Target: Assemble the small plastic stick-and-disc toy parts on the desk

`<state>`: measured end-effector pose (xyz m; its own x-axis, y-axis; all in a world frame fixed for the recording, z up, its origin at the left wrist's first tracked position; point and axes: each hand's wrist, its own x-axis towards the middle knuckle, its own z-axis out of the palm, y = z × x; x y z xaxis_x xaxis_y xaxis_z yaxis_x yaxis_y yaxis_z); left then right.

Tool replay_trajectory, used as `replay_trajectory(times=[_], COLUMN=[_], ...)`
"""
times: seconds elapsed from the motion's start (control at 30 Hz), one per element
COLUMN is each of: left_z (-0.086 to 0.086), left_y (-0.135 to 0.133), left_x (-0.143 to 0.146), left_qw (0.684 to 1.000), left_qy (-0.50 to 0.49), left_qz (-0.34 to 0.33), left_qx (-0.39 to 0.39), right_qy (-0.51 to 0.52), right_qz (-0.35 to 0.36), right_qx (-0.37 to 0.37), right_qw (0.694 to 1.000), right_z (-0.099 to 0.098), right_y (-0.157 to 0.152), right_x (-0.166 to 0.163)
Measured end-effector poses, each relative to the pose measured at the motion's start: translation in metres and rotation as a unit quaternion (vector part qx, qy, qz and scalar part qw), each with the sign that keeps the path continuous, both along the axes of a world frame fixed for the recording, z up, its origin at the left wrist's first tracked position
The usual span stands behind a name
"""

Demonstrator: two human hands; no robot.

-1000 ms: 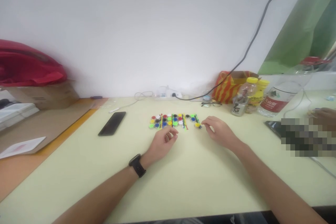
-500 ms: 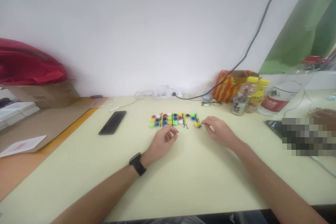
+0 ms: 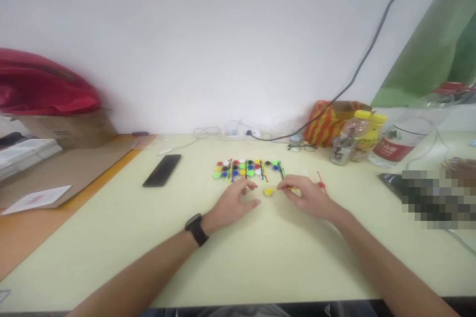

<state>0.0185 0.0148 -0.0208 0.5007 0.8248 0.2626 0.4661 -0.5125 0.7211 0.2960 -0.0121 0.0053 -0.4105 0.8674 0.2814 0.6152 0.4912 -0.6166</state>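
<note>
A cluster of small coloured round pieces (image 3: pixel 247 169) with thin coloured sticks lies mid-table. My right hand (image 3: pixel 308 197) pinches a yellow stick with a round yellow end (image 3: pixel 268 191), held just in front of the cluster. My left hand (image 3: pixel 232 204), a black watch on its wrist, rests on the table beside that yellow end, fingers curled loosely with thumb and forefinger apart, holding nothing. A red stick piece (image 3: pixel 320 181) lies just right of my right hand.
A black phone (image 3: pixel 162 170) lies left of the cluster. Glasses (image 3: pixel 301 147), drink bottles (image 3: pixel 347 142), a striped bag (image 3: pixel 324 123) and a power strip (image 3: pixel 238 133) line the back. Cardboard box (image 3: pixel 70 129) and red bag (image 3: pixel 40 84) at left. Another person's hand (image 3: pixel 459 164) at far right.
My right hand has pulled a yellow stick piece out of the cluster toward me. My left hand shifted slightly toward it. A red stick now lies right of my right hand.
</note>
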Motion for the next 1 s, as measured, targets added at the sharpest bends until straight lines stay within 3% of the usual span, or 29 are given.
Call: replay_trajectory(times=[0.23, 0.37, 0.5, 0.63, 0.73, 1.0], left_z=[0.01, 0.013, 0.01, 0.006, 0.007, 0.019], left_y=[-0.007, -0.005, -0.002, -0.003, -0.006, -0.008], left_x=[0.0, -0.004, -0.004, 0.001, 0.006, 0.003], left_qw=[0.995, 0.994, 0.996, 0.981, 0.963, 0.934], left_qy=[0.03, 0.03, -0.014, -0.106, -0.16, -0.165], left_qz=[-0.089, -0.105, -0.078, -0.07, -0.073, -0.152], left_qx=[0.031, 0.015, -0.041, -0.144, -0.203, -0.279], right_qy=[0.081, 0.109, 0.182, 0.237, 0.254, 0.204], right_qz=[0.092, 0.117, 0.093, 0.069, 0.052, 0.027], right_qx=[-0.12, -0.163, -0.177, -0.2, -0.185, -0.047], right_qw=[0.985, 0.974, 0.963, 0.948, 0.948, 0.978], right_z=[0.004, 0.002, 0.002, 0.001, -0.005, -0.017], right_y=[-0.012, -0.012, -0.009, -0.008, -0.011, -0.023], right_x=[-0.018, -0.02, -0.019, -0.027, -0.039, -0.053])
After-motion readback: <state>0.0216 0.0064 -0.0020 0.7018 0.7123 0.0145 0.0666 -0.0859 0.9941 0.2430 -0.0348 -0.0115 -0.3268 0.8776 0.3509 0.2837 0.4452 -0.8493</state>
